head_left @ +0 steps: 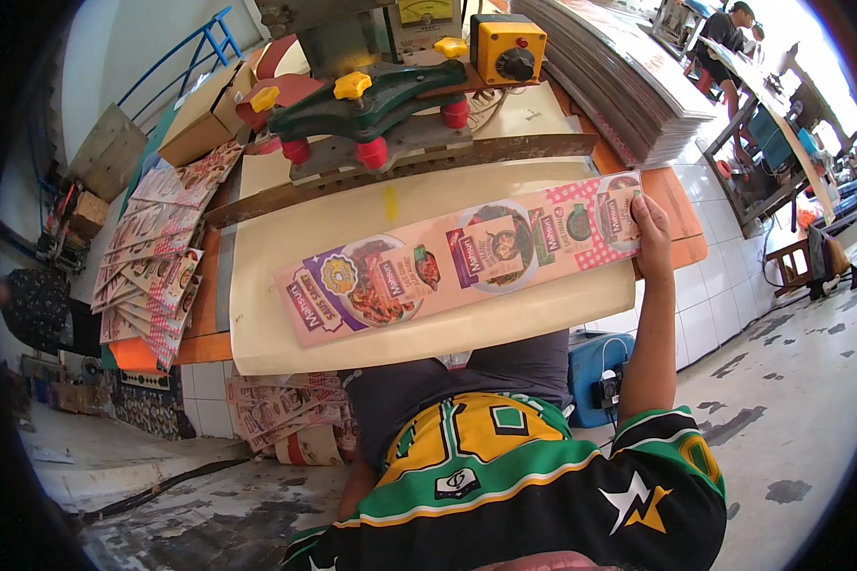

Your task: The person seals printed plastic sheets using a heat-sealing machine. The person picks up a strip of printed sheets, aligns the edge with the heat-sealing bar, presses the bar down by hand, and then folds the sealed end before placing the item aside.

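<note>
My right hand (653,233) is closed on the right end of a long pink printed plastic sheet (428,314), which shows bowls of food and a checked border. The sheet lies at a slant over a cream-coloured board (257,328), its right end higher than its left. Behind it stands a machine with a dark green clamp arm (381,105), yellow knobs, red pads and a long metal bar (505,148). The left forearm (357,487) hangs down beside my body; the left hand itself is hidden.
Many similar printed pieces (152,257) lie stacked at the table's left, with more in a pile (286,409) below. Flat sheets form a tall stack (628,86) at the back right. A yellow control box (508,49) stands by the machine. Another person (728,43) sits far right.
</note>
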{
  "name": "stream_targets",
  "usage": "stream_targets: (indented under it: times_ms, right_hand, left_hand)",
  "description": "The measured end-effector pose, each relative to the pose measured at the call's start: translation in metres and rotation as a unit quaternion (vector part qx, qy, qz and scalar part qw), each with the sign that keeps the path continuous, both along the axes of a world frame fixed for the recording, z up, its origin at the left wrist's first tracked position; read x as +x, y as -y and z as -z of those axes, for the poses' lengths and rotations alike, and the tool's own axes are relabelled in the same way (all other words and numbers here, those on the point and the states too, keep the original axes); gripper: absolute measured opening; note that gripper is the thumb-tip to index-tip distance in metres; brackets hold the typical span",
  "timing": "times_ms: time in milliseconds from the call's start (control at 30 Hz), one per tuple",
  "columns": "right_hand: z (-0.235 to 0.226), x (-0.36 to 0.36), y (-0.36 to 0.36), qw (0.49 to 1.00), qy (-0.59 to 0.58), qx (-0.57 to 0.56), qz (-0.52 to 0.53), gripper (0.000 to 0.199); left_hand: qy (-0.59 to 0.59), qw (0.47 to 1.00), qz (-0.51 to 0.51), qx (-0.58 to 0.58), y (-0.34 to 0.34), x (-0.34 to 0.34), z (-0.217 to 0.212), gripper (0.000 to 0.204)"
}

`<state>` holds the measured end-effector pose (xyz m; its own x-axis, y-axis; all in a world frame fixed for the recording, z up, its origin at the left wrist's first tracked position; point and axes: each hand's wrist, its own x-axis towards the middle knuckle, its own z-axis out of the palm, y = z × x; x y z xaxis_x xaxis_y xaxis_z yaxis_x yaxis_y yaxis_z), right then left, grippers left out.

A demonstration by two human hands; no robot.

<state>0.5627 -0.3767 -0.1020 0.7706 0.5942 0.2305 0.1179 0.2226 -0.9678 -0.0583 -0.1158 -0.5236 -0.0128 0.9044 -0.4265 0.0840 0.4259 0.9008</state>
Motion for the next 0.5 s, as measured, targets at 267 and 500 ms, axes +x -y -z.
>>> stream_targets:
  times_ms: [267, 500]
  right_hand:
    - [0.013, 0.008, 0.008, 0.999, -0.011, 0.041, 0.003, 0.037]
    - [0.010, -0.010, -0.001, 0.989, -0.082, 0.122, -0.021, 0.038]
  left_hand:
    - [-0.235, 0.934, 0.254, 0.087, -0.070, 0.030, -0.095, 0.032]
    - [-0.415, 0.713, 0.555, 0.106, -0.055, 0.080, -0.299, 0.034]
